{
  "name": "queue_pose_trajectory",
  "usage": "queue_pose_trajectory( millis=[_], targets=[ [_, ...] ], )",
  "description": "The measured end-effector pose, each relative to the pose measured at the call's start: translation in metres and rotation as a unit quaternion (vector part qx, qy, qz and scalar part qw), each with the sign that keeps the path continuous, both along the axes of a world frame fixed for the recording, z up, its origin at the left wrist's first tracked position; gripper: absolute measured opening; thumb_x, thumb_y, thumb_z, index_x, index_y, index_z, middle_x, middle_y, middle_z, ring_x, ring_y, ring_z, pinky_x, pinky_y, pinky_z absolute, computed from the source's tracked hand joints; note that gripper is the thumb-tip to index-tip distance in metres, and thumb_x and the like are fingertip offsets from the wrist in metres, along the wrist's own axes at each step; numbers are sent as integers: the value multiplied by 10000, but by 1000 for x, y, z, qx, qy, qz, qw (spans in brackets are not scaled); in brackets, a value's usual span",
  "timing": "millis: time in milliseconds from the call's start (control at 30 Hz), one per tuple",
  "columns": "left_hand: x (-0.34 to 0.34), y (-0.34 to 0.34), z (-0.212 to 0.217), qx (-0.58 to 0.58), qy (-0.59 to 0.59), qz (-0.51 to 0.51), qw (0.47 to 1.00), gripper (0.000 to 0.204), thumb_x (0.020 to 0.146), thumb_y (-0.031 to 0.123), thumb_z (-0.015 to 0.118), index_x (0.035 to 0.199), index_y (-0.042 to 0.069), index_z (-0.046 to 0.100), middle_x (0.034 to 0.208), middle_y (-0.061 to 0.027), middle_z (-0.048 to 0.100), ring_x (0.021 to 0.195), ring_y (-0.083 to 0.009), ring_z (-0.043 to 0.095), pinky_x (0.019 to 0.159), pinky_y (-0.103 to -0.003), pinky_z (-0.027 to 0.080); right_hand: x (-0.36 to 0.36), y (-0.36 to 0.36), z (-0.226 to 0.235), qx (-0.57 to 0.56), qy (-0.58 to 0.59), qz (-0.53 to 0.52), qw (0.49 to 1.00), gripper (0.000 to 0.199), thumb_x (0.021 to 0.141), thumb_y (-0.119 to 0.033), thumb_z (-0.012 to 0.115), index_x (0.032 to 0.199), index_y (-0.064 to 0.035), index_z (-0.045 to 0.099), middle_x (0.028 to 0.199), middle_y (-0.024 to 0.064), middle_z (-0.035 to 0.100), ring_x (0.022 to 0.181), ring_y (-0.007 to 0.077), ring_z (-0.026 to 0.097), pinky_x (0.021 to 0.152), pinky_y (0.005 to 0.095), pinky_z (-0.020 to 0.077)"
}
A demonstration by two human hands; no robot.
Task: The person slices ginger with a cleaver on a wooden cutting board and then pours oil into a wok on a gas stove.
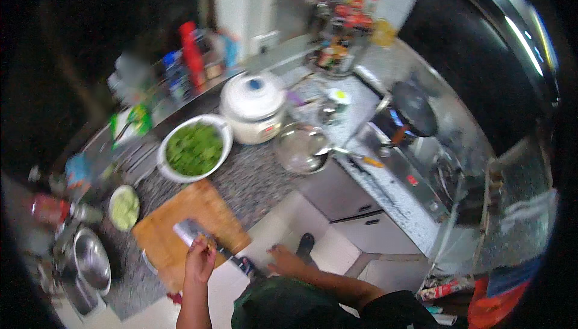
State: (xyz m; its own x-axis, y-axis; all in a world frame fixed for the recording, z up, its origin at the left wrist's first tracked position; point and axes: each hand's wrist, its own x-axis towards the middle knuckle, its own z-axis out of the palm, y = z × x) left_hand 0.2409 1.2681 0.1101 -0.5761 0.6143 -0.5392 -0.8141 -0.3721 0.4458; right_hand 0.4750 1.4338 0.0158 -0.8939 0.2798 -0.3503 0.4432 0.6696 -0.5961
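My left hand (pixel 200 260) is over the wooden cutting board (pixel 168 214), its fingers closed around something small and yellowish-brown that is too blurred to name. Right beside those fingers a cleaver (pixel 188 230) lies on the board, its dark handle pointing toward the board's near right edge. My right hand (pixel 288 263) hangs in front of the counter over the floor, away from the board, with its fingers apart and nothing seen in them. Left of the board stands a small bowl (pixel 124 208) of pale green pieces. Behind it is a white bowl (pixel 227 142) full of leafy greens.
A white lidded cooker (pixel 253 103) and a metal pan (pixel 301 148) stand along the counter. At the right, a dark wok (pixel 414 109) sits on the stove. Metal bowls (pixel 92 263) are at the far left. Bottles (pixel 192 55) line the back ledge.
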Motion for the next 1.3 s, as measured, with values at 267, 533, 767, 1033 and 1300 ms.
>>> queue_pose_trajectory(
  millis=[267, 533, 767, 1033, 1300],
  targets=[
    [89, 270, 93, 35, 67, -213, 974, 198, 836, 23, 566, 1029, 53, 535, 889, -48, 570, 794, -166, 560, 693, -286, 485, 143, 100, 5, -83, -63, -173, 979, 459, 838, -366, 561, 1189, -72, 517, 1221, 181, 451, 1090, 359, 497, 940, 436, 403],
    [222, 588, 209, 95, 233, -360, 898, 391, 837, 144, 635, 1173, 26, 475, 1059, -92, 541, 984, -211, 530, 872, -348, 464, 239, 188, 24, -54, -91, -228, 968, 439, 838, -379, 566, 1173, -96, 544, 1246, 160, 450, 1047, 360, 535, 908, 417, 445],
    [242, 665, 225, 106, 238, -398, 879, 685, 875, 222, 605, 1361, -58, 211, 1399, -280, 187, 1299, -428, 245, 989, -440, 397, 277, 190, -20, -118, -78, -221, 965, 440, 839, -385, 566, 1175, -101, 548, 1200, 178, 496, 1051, 350, 535, 905, 407, 447],
    [142, 494, 114, 164, 189, -233, 940, 87, 906, 110, 528, 891, 26, 545, 794, -38, 560, 715, -121, 547, 686, -244, 481, 303, 186, -53, -246, 76, -283, 924, 402, 811, -297, 620, 1121, -43, 584, 1068, 190, 591, 930, 307, 616, 808, 389, 494],
    [61, 226, 54, -128, 36, 70, 989, 203, 889, 219, 572, 740, 101, 500, 655, -9, 475, 573, -133, 480, 562, -264, 425, 251, 170, -69, -157, -28, -332, 929, 286, 785, -177, 653, 989, 22, 626, 923, 183, 653, 805, 280, 659, 728, 357, 526]
  ],
)
